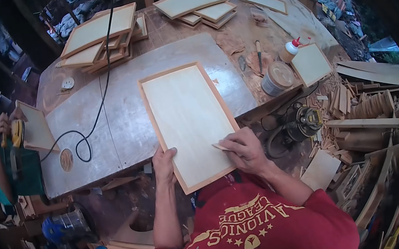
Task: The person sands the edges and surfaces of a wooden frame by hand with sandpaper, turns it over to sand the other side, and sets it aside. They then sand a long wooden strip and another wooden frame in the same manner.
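In front of my body I see a shallow wooden tray (pixel 185 111) with a pale flat base and a raised brown rim, tilted with its far end over the table. My left hand (pixel 164 166) is closed around its left rim near the lower corner, thumb on top. Over the lower right of the tray, my right hand (pixel 243 150) pinches a small tan piece (pixel 219 147) that looks like folded sandpaper. The fingers hide most of that piece, and the hand rests at the right rim.
Similar trays lie in a left stack (pixel 98 32) and a middle stack (pixel 195 5) on the worktable (pixel 85 123). A glue bottle (pixel 291 49) and a round tub (pixel 277 78) stand right. A black cable (pixel 102 106) crosses the table. At left, another person's hand (pixel 1 126) holds a yellow tool (pixel 17 133).
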Available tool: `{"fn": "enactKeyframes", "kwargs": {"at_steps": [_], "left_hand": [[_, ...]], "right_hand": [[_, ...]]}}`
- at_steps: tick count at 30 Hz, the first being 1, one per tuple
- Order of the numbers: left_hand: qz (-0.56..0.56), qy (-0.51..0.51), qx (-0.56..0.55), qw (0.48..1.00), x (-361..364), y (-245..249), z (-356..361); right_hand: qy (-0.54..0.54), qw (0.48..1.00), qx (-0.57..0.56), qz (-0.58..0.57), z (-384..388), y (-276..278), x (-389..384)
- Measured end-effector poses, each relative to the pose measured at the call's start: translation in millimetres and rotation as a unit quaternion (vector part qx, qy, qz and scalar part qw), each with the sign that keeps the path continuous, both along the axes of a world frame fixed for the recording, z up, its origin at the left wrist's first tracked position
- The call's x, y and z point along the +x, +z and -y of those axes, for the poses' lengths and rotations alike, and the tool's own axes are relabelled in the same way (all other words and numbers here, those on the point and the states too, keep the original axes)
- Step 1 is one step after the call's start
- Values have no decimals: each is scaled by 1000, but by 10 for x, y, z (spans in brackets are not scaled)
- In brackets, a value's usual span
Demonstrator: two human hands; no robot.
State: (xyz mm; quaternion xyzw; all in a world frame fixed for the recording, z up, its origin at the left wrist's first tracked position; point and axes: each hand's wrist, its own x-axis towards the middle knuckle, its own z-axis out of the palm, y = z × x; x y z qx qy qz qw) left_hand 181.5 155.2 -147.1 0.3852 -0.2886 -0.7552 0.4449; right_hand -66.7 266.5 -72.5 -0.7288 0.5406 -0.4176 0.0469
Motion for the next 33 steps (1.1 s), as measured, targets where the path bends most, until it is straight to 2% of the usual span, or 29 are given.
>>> {"fn": "enactKeyframes", "kwargs": {"at_steps": [4,7,8,10,11,15,16,17,19,22,25,26,29,31,33], "left_hand": [[35,14,-50,998,108,77,-9],[20,-24,-115,993,2,264,28],[-6,-30,-116,993,-120,335,23],[-51,-23,-119,991,-298,469,28],[-77,-27,-121,989,-402,548,38],[-142,-49,-132,980,-1016,940,-35],[-149,-58,-135,978,-1196,1010,-77],[-140,-74,-151,976,-1388,1038,-128],[-122,-110,-186,969,-1761,1068,-278],[-128,-182,-187,957,-2304,1123,-576],[-86,-242,-212,943,-2920,1202,-867],[-65,-260,-222,938,-3165,1233,-949],[-87,-330,-260,903,-4023,1177,-1142],[-58,-376,-277,882,-4547,1130,-1263],[-50,-459,-230,856,-4967,1015,-1302]], "right_hand": [[-180,978,-40,95,-274,115,-157],[-248,936,128,214,-595,211,-473],[-234,900,203,305,-732,-17,-727],[-162,812,166,536,-965,-207,-899],[-110,749,143,638,-1051,-269,-954],[68,602,131,785,-1462,-267,-977],[158,607,105,772,-1447,-274,-919],[189,642,104,735,-1452,-247,-855],[175,661,30,729,-1395,-297,-776],[63,679,-38,731,-1460,-220,-1090],[-93,637,-101,759,-1582,-77,-1519],[-104,630,-140,757,-1656,-179,-1732],[-269,634,-214,693,-1837,-283,-2449],[-297,667,-220,647,-2110,-438,-3082],[-305,687,-211,625,-2412,-524,-3576]]}}
